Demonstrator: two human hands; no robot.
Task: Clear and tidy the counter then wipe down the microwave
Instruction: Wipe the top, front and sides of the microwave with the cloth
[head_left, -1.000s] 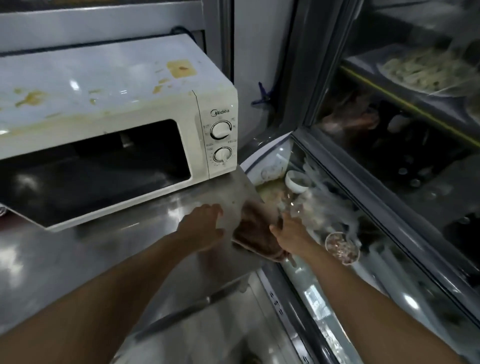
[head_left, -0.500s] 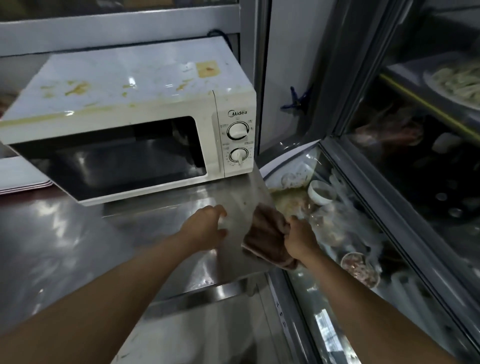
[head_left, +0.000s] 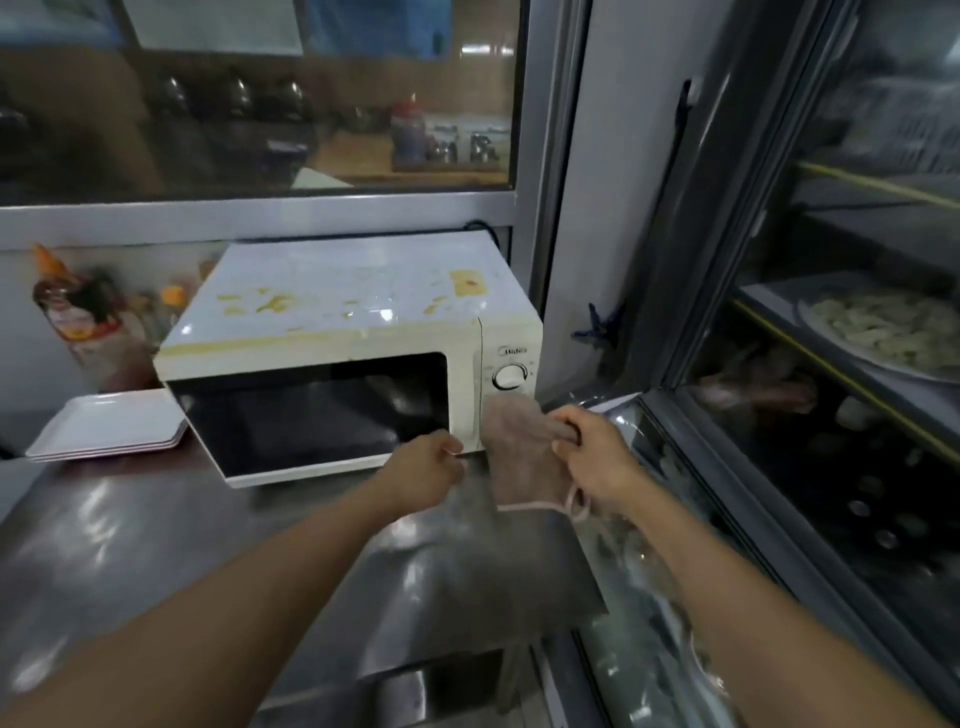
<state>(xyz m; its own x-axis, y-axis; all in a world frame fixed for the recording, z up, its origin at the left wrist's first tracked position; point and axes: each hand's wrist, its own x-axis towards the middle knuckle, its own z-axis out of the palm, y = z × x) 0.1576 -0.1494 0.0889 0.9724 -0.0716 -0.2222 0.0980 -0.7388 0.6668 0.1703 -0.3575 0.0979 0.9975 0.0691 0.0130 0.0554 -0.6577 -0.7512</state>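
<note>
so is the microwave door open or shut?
Shut: the dark glass door sits flush with the stained white microwave front.

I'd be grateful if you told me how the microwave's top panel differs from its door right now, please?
The top panel is white and blotched with yellow-brown stains; the door is dark glass with no stains that I can make out. The top panel lies flat, facing up; the door stands upright, facing the person. Both belong to the same microwave, and neither is being wiped yet: the right hand holds the cloth in front of the control panel.

Both arms reach forward; left hand curled, right hand clenched.
</note>
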